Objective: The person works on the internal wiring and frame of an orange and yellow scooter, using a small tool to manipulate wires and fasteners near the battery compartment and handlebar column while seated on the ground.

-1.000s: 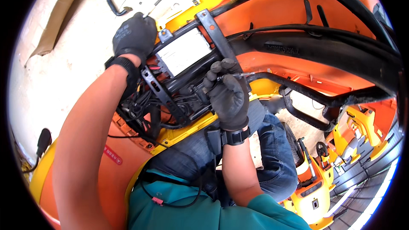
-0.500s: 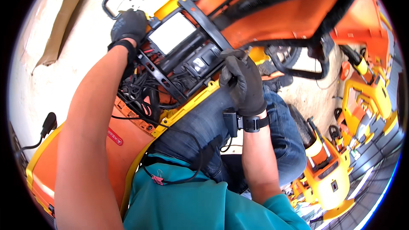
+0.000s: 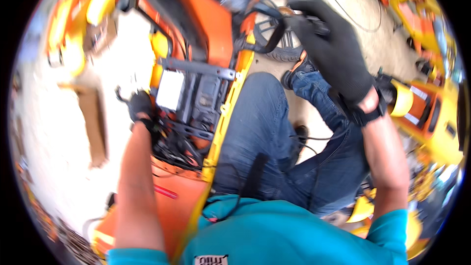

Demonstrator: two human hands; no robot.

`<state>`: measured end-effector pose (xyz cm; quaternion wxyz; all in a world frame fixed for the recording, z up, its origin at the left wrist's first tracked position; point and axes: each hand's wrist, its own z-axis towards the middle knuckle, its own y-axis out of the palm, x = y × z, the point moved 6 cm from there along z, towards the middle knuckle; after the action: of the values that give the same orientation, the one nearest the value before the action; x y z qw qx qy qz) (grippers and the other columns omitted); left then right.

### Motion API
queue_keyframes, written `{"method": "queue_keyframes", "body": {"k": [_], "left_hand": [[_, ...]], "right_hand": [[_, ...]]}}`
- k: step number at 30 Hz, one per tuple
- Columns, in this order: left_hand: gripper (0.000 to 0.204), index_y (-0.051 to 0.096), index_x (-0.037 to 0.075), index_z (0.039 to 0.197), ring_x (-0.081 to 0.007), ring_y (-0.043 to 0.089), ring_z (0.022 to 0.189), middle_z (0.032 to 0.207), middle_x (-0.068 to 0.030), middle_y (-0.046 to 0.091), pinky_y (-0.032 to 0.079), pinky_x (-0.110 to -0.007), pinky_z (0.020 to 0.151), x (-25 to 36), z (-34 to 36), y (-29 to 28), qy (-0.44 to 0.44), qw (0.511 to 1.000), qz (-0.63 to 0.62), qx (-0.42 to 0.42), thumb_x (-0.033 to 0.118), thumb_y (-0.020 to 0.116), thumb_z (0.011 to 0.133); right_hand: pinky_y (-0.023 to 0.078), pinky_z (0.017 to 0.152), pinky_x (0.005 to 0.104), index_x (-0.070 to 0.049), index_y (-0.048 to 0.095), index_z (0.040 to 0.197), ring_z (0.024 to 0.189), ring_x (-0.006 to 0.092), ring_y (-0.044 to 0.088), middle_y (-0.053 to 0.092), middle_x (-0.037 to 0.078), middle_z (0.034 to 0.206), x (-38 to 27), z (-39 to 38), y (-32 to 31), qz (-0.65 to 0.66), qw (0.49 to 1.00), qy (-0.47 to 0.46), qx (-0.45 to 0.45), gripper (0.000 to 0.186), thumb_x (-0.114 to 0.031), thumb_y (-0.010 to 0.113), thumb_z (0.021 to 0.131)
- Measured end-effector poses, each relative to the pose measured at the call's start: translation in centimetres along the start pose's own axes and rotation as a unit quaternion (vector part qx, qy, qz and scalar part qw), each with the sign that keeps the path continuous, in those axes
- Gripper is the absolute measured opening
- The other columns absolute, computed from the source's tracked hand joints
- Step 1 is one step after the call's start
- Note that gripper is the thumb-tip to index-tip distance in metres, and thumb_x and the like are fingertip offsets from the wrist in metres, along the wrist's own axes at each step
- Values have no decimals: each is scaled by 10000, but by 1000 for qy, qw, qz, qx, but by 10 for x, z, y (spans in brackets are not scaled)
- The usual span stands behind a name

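An orange and yellow vehicle body [image 3: 181, 189] lies beside my legs, with a black metal frame [image 3: 194, 64], a white-labelled box [image 3: 170, 90] and tangled black cables [image 3: 179, 147]. My gloved left hand [image 3: 140, 102] is at the frame's left side, by a small bent black tube [image 3: 120, 94]; its fingers are blurred and partly hidden. My gloved right hand [image 3: 328, 44] is raised beside a black tubular bar [image 3: 274, 37], above a spoked wheel, with fingers curled; whatever they hold is too blurred to make out.
The spoked wheel [image 3: 272, 51] lies on the pale floor. Yellow and orange vehicles [image 3: 431, 108] line the right, and more yellow parts [image 3: 73, 32] sit at upper left. A brown cardboard strip [image 3: 91, 127] lies on the left. My jeans-clad legs [image 3: 250, 132] are beside the vehicle body.
The view has swung, shifting the frame down and left in the picture. My right hand has risen away from the frame toward the wheel and bar; my left hand remains by the frame's side.
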<state>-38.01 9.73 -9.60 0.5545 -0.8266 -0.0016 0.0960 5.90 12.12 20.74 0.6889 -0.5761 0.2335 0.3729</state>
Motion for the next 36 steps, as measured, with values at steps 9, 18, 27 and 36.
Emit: {"method": "queue_keyframes", "body": {"k": [9,18,27,36], "left_hand": [[472,681,-14,950,-452,661,913,989,-265,687,523,-537,777,-9,-20,-36,-125,984,-102,79,372,411,942],[478,639,-76,867,-424,627,758,829,-268,670,467,-495,691,15,-39,-68,-49,920,-324,215,351,452,971],[495,515,-59,1263,-473,584,1058,1115,-328,621,460,-482,866,101,-108,-58,7,936,-311,167,352,432,1001],[401,567,-8,1032,-492,621,923,969,-289,666,461,-586,765,116,-111,-72,-69,959,-257,98,375,509,927]], "right_hand": [[495,805,449,-88,624,1080,925,343,657,687,161,925,38,7,35,-9,991,41,-129,250,-265,576,911],[493,843,444,-94,616,1136,989,341,651,685,172,1016,33,3,32,-34,987,76,-138,301,-275,588,897],[523,720,403,-76,608,1071,843,294,692,694,137,901,33,1,32,-21,988,84,-131,203,-200,586,912],[507,744,423,-62,566,1063,849,317,677,679,149,861,30,3,36,-5,992,37,-117,192,-195,567,924]]}}
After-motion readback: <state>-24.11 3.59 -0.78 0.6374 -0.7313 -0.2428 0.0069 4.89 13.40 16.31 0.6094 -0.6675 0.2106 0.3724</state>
